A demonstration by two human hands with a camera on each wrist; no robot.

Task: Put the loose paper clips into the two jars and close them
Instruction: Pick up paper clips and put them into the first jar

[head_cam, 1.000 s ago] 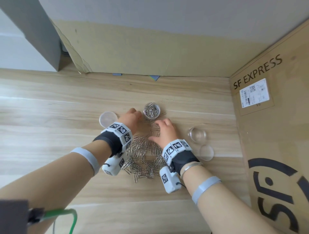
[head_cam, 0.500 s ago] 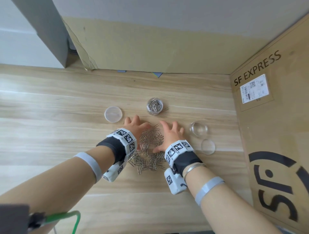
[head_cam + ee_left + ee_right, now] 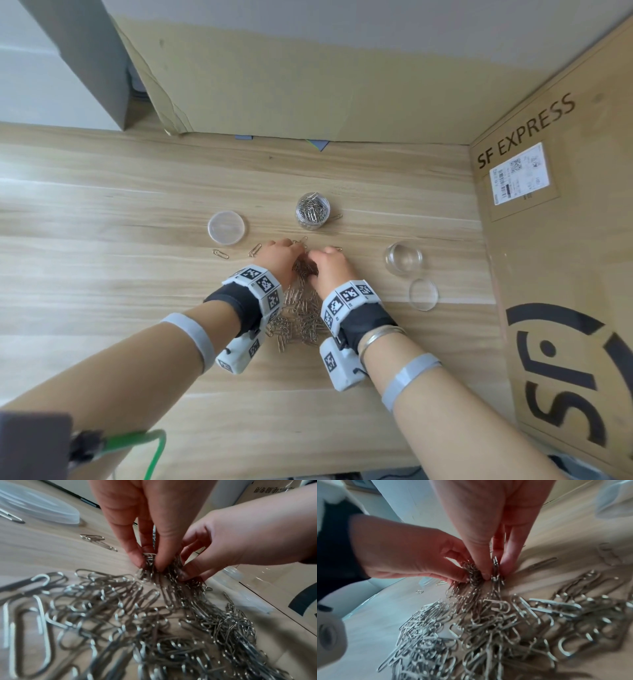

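A heap of silver paper clips [image 3: 301, 318] lies on the wooden table [image 3: 102, 274] between my wrists. My left hand [image 3: 282, 258] and right hand [image 3: 325, 267] meet at the heap's far end, and each pinches a bunch of clips between thumb and fingertips. The left wrist view shows my left hand [image 3: 149, 561] gripping the clips [image 3: 149, 572], with the right hand beside it. In the right wrist view my right hand [image 3: 491, 572] pinches its bunch [image 3: 495, 577]. A clear jar [image 3: 312, 210] full of clips stands beyond the hands. An empty clear jar [image 3: 404, 257] stands to the right.
A frosted lid [image 3: 226, 227] lies at the left of the full jar, a clear lid [image 3: 423, 294] in front of the empty jar. Stray clips [image 3: 221, 254] lie near the frosted lid. A cardboard box [image 3: 565, 240] walls the right side, cardboard sheets the back.
Both hands drew back from the full jar to the heap, lay flat on it, then curled and closed together on clips at its far end.
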